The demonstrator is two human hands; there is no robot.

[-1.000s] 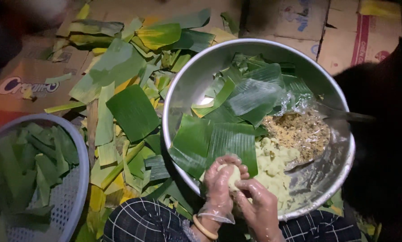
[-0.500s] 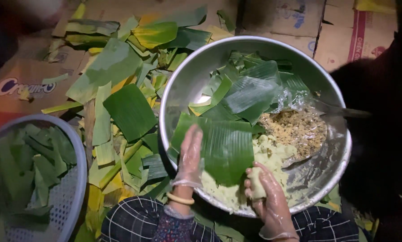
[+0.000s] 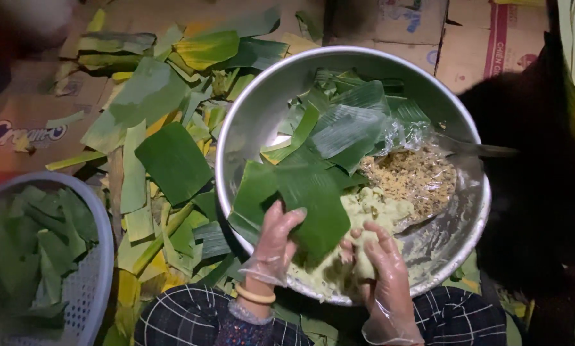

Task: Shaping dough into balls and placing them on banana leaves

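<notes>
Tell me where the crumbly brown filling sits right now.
In the head view, the brown filling lies in the right half of the metal bowl, beside the pale dough and right of the banana leaves.
</notes>
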